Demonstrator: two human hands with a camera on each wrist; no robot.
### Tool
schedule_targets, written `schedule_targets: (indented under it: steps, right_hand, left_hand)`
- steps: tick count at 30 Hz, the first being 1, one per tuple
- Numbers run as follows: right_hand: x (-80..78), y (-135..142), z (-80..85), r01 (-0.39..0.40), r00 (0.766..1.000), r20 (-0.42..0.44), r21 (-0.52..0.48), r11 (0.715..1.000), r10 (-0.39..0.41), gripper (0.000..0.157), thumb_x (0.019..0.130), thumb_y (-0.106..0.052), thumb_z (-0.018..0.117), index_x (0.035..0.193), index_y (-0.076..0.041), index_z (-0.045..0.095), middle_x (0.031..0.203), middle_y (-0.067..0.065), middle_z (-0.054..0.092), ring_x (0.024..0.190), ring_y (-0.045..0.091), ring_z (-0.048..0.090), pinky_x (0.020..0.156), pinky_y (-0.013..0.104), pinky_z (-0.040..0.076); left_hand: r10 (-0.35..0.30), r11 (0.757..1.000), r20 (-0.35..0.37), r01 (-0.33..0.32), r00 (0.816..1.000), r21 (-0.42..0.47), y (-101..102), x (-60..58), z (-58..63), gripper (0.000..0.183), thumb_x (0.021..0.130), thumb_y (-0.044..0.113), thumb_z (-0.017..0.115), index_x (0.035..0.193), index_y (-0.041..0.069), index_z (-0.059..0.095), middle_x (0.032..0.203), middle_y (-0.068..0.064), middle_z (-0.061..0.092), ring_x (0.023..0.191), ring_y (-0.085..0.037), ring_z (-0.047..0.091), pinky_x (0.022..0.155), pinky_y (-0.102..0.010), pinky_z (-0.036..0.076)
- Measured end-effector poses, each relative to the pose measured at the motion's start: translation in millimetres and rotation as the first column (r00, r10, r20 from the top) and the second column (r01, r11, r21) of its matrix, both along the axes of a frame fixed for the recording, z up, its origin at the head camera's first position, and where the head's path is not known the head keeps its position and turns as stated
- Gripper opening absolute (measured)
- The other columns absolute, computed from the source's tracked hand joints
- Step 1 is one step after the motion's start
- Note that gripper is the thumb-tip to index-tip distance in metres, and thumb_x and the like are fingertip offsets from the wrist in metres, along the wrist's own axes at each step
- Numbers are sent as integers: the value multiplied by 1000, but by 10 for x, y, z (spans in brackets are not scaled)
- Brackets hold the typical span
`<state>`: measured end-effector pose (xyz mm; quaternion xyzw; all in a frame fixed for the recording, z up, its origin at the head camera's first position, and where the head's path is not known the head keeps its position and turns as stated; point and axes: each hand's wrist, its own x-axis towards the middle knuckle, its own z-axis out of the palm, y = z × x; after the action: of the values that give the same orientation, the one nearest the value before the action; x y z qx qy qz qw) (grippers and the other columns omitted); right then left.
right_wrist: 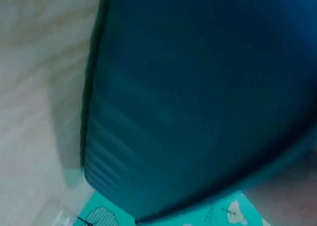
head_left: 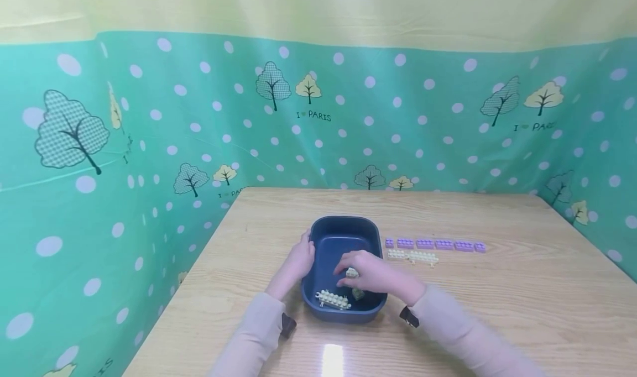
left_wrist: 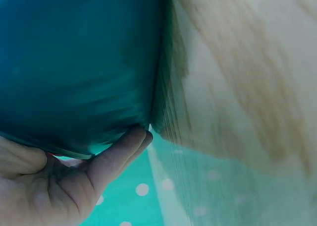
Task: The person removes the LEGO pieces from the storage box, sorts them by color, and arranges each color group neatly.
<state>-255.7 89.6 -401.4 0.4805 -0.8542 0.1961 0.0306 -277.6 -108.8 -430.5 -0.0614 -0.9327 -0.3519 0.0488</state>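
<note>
A dark blue plastic bin [head_left: 323,244] stands on the table. My left hand [head_left: 301,257] grips its left rim; in the left wrist view the fingers [left_wrist: 121,149] lie along the outer wall. My right hand [head_left: 368,272] reaches in over the right rim, fingers bent and thumb apart. A small pale yellow toy brick [head_left: 351,272] shows in the gap between thumb and fingers. Below that hand lies another pale yellow brick [head_left: 358,293]. Near the bin's front is a long, studded pale yellow brick piece [head_left: 333,299]. The right wrist view shows mainly the bin's outer wall [right_wrist: 163,107].
Right of the bin, a row of several purple bricks [head_left: 425,244] lies on the wooden table [head_left: 497,294]. Pale yellow brick pieces [head_left: 420,256] lie just in front of that row. A green polka-dot cloth [head_left: 348,122] hangs behind the table and along its sides.
</note>
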Motion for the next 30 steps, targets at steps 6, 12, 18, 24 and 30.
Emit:
schedule_targets:
  steps: [6,12,18,24,30]
  right_hand:
    - [48,-30,-113,-26,999,20,19,999,26,18,84,-21,70,97,-8,72,89,0,69,85,12,64,78,21,53]
    - [72,-32,-186,-28,1000,0,35,999,28,15,84,-21,70,94,-11,73,87,-3,68,83,9,62,78,20,52]
    - [77,-49,-207,-7,1000,-17,24,1000,8,13,83,-26,71,90,-15,73,84,-7,68,81,3,62,77,18,52]
    - [67,-59,-218,42,999,-31,42,998,-41,15,79,-32,74,85,-19,73,81,-11,66,77,1,58,75,18,51]
    - [56,-75,-214,82,996,-38,121,989,-78,16,78,-36,74,86,-22,73,82,-14,66,78,1,56,75,22,47]
  left_hand:
    - [-6,1000,-1,6,1000,-1,30,2,-20,46,100,11,33,140,-11,28,109,-36,59,92,-41,64,71,-44,56]
    - [-11,1000,0,11,1000,6,51,7,-29,46,100,10,33,140,-11,27,109,-37,59,92,-41,64,69,-43,57]
    - [-3,1000,-14,4,1000,12,46,13,0,46,100,10,32,140,-12,27,112,-38,57,98,-43,62,77,-48,55]
    - [-1,1000,-28,1,1000,4,30,-1,14,45,100,10,32,139,-12,28,114,-38,56,102,-45,60,81,-50,54]
    - [-5,1000,-35,5,999,8,18,-7,6,45,99,9,33,139,-13,28,114,-38,56,102,-45,60,81,-49,54]
